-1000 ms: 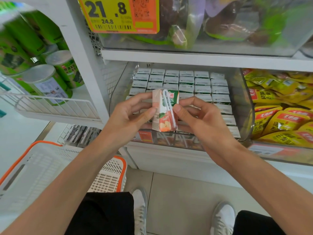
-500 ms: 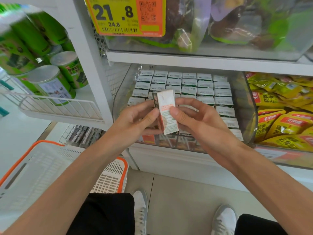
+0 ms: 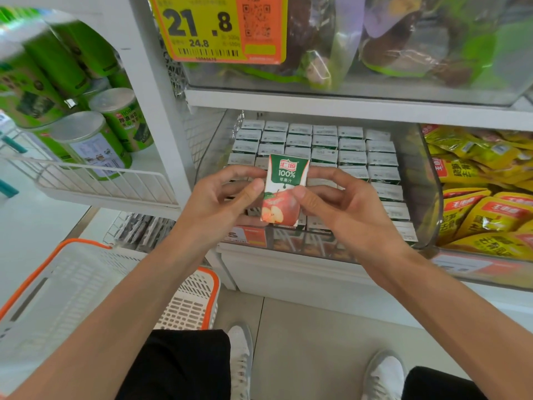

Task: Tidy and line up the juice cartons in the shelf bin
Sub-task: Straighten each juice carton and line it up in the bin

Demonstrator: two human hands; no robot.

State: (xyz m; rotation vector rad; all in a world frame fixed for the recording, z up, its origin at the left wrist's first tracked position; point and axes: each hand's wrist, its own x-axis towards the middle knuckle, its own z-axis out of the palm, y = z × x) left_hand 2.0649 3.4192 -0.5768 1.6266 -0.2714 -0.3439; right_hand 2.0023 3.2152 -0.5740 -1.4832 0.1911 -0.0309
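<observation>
Setting: a shop aisle with white shelving [image 3: 346, 102] across the upper half of the frame and a pale tiled floor [image 3: 302, 336] below.
Shelf bin: a clear plastic bin [image 3: 427, 174] sits on the middle shelf, centre of the frame, its front lip towards the viewer.
Cartons in the bin: small juice cartons [image 3: 352, 145] stand packed in straight rows, white tops up, filling the back and right of the bin.
Held carton: one juice carton [image 3: 284, 189] is held upright, slightly tilted, at the centre of the frame in front of the bin's left-hand rows. Its printed face, with a red apple and "100%", is turned to the camera.
Left hand [image 3: 219, 203]: it pinches the held carton's left edge, thumb on the front and fingers curled behind.
Right hand [image 3: 346, 206]: it grips the held carton's right edge, thumb pressed on the apple picture and fingers behind.
Upper frame: a yellow and orange price tag [image 3: 219, 27] reading 21.8 hangs on the shelf above.
Left of frame: green canisters [image 3: 95, 145] lie behind a white wire rail.
Right of frame: yellow snack packets [image 3: 484, 209] fill the neighbouring bin.
Lower left: a white basket [image 3: 72, 284] with an orange rim stands on the floor.
Bottom: two white shoes [image 3: 240, 359] show below the forearms.
</observation>
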